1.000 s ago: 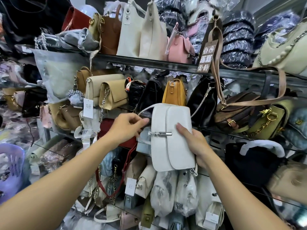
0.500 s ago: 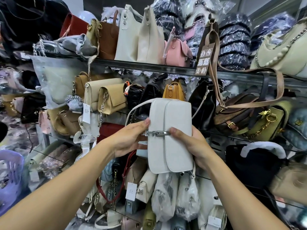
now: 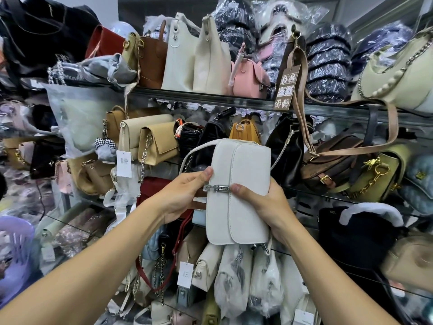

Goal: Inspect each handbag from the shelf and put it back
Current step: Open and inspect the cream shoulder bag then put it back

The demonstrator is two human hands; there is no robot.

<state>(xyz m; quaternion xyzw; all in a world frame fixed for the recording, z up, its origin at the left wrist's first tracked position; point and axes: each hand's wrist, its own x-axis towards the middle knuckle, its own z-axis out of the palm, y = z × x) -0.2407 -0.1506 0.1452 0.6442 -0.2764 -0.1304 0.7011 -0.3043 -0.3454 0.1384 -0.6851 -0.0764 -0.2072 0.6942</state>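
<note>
A white flap handbag point(image 3: 243, 207) with a silver clasp point(image 3: 216, 187) is held upright on its end in front of the glass shelf point(image 3: 210, 100). My left hand point(image 3: 180, 195) grips its left edge, thumb on top beside the clasp. My right hand point(image 3: 264, 207) holds the right side from behind, with the thumb pressed on the flap at the clasp's right end. The bag's white strap point(image 3: 194, 151) loops up and to the left. The fingers of both hands are hidden behind the bag.
Shelves packed with handbags fill the view: a pink bag point(image 3: 250, 78) and cream totes point(image 3: 210, 59) above, tan flap bags point(image 3: 159, 146) at left, a mustard bag point(image 3: 244, 131) behind, an olive chain bag point(image 3: 377, 174) at right. Plastic-wrapped bags point(image 3: 234, 277) hang below. A purple basket point(image 3: 14, 249) stands at lower left.
The white bag has risen slightly and come closer. My left hand moved from pinching the strap to gripping the bag's left edge; my right thumb slid to the clasp.
</note>
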